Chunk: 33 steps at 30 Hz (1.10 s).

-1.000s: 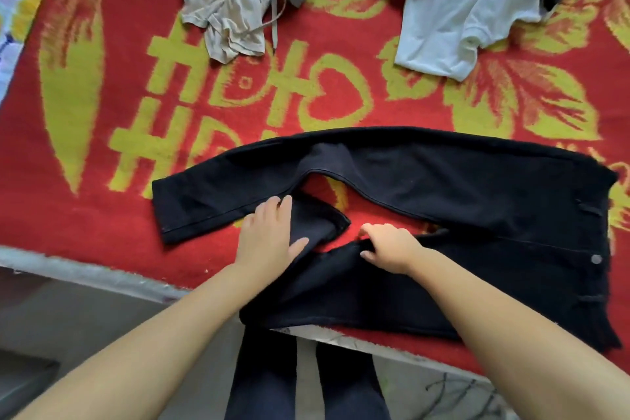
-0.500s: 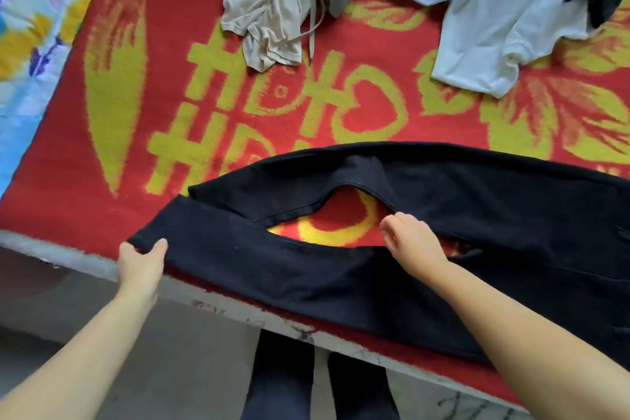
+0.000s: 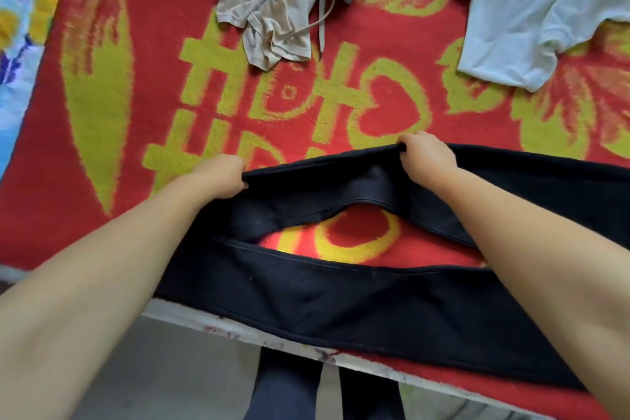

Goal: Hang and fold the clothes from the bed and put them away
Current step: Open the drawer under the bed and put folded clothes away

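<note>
On red blanket (image 3: 163, 44) — hands grip black trousers (image 3: 341, 297).

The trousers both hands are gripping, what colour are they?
Black, seen in the head view: the trousers lie on a red and yellow blanket.

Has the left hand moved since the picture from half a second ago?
Yes. The left hand has moved from the bed's near edge, farther onto the red blanket, and now grips the far leg of the black trousers near its hem.
</note>
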### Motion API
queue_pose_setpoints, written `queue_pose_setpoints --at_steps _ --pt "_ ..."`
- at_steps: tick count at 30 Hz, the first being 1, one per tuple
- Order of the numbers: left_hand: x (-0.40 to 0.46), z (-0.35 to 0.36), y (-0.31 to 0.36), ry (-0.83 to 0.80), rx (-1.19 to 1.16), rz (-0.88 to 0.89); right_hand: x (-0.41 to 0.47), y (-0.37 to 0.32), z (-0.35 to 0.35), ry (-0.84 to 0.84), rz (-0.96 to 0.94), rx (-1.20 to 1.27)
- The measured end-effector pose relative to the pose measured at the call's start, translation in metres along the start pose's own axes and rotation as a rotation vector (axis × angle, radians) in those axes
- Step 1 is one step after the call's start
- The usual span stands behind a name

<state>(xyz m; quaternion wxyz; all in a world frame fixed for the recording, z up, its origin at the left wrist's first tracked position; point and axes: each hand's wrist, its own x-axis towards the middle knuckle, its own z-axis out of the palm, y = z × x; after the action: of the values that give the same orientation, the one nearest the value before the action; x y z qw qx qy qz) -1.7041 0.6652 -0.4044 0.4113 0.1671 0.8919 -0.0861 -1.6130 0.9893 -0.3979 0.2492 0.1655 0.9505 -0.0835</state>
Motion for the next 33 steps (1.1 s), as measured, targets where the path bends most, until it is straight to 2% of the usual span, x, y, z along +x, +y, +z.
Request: queue_pose_setpoints --at_steps 1,3,5,7,8,10,12,13,14,19,23,25,26,29,31,33 --pt "0.004 -0.018 -0.007 0.080 0.006 0.001 0.000 0.003 0.000 0.040 0.008 0.041" --pt "0.009 -0.050 -0.022 0.352 0.048 -0.024 -0.006 0.004 0.001 0.092 0.003 0.201" --pt "0.010 -0.070 -0.029 0.612 0.080 -0.022 -0.023 -0.006 0.003 0.117 -0.090 0.375" --pt "0.004 -0.067 -0.023 0.751 0.068 0.153 -0.052 -0.022 0.014 0.164 -0.271 0.381" --pt "-0.005 -0.056 -0.016 0.725 0.087 0.296 -0.069 -0.028 0.025 0.147 -0.337 0.335" --pt "-0.028 -0.012 0.000 0.443 0.190 0.498 -0.104 -0.034 0.049 -0.069 -0.356 0.107" --pt "-0.053 0.039 0.004 0.062 0.319 0.475 -0.132 -0.030 0.071 -0.387 -0.289 -0.128" --pt "-0.062 0.059 0.000 -0.060 0.377 0.446 -0.142 -0.025 0.080 -0.486 -0.243 -0.168" --pt "-0.065 0.073 -0.008 -0.102 0.393 0.425 -0.148 -0.020 0.084 -0.510 -0.200 -0.161" --pt "-0.053 0.064 -0.059 -0.051 0.211 0.288 -0.140 -0.013 0.079 -0.234 -0.170 0.055" --pt "-0.036 0.034 -0.081 -0.029 0.413 0.214 -0.121 -0.017 0.067 -0.318 -0.228 0.180" --pt "-0.024 0.019 -0.074 0.000 0.416 0.174 -0.106 -0.017 0.057 -0.226 -0.226 0.174" --pt "-0.016 0.011 -0.067 0.069 0.379 0.180 -0.097 -0.015 0.049 -0.126 -0.190 0.191" --pt "0.010 -0.016 -0.033 0.432 0.208 0.325 -0.065 0.013 0.021 0.160 -0.044 0.254" --pt "0.028 -0.034 -0.008 0.533 0.165 0.394 -0.043 0.041 0.004 0.151 0.039 0.171" --pt "0.045 -0.045 0.009 0.462 0.232 0.359 -0.025 0.059 -0.007 -0.028 0.129 0.074"
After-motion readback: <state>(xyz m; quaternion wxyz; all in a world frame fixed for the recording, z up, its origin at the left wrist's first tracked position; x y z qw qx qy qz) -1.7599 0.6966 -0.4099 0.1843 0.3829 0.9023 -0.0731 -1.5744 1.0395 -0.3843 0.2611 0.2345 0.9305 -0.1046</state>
